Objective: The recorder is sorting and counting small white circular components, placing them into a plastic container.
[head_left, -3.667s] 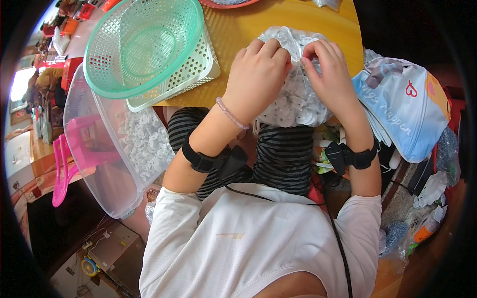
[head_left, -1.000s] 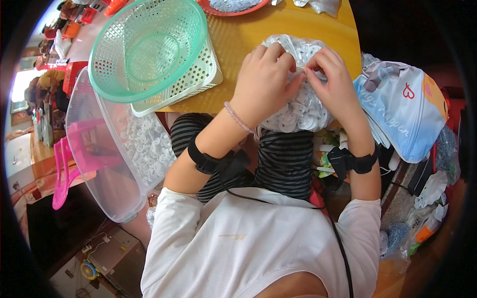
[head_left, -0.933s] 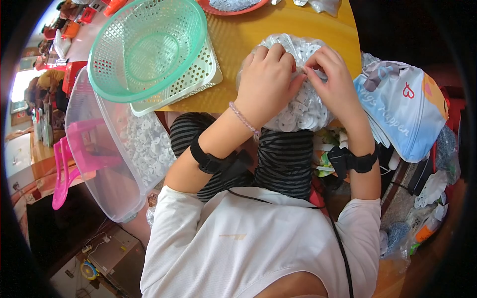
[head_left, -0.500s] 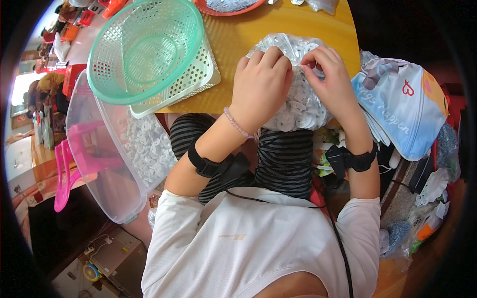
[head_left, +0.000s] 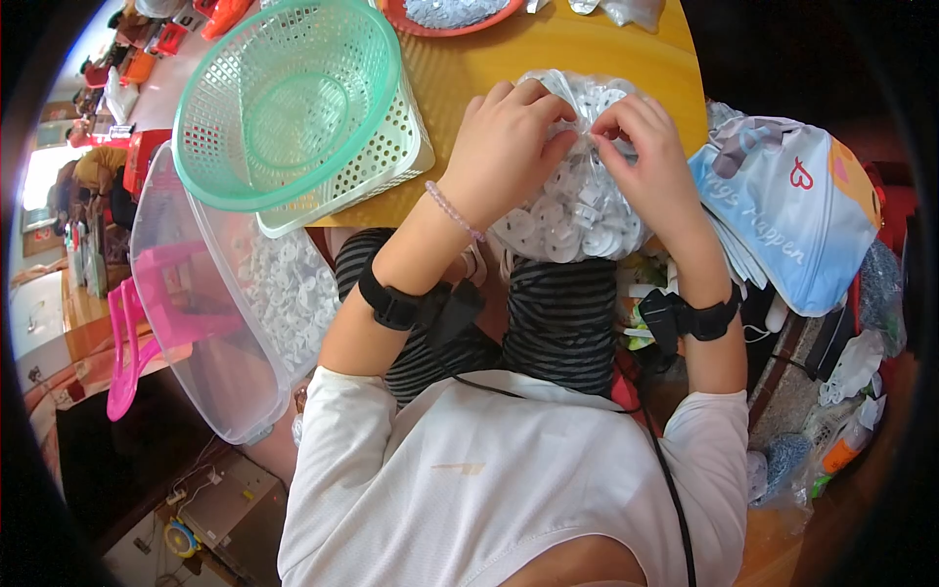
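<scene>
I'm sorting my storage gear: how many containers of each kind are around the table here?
Green round basket: 1
White square basket under it: 1
Clear plastic tub with small white parts: 1
Red tray at the table's far edge: 1
Clear bag of white parts, held by left hand and right hand: 1
Total: 5

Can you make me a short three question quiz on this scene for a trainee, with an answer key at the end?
1. True or false: both hands are on the clear plastic bag of small white parts at the edge of the yellow table.
2. What does the green round basket sit in? A) a white square basket B) a red tray C) a pink chair
3. Which wrist wears a thin bead bracelet?

Key:
1. True: the left hand and the right hand both grip the bag near its top.
2. A, the white square basket.
3. The left wrist.
</scene>
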